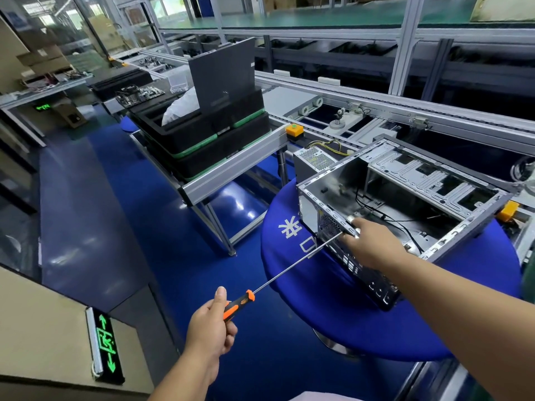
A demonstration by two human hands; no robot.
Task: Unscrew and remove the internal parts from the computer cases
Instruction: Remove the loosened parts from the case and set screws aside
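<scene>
An open metal computer case lies on a round blue table, with loose black cables inside. My left hand grips the orange-and-black handle of a long screwdriver. Its thin shaft slants up to the right, and the tip meets the case's rear panel near the top edge. My right hand rests on that rear edge by the tip, fingers curled over the rim beside the shaft. A grey power supply with yellow and black wires stands just behind the case.
Stacked black trays with green corners sit on an aluminium stand to the left, a dark panel upright in them. A roller conveyor runs behind the table. An orange button box sits at its end. Blue floor lies below.
</scene>
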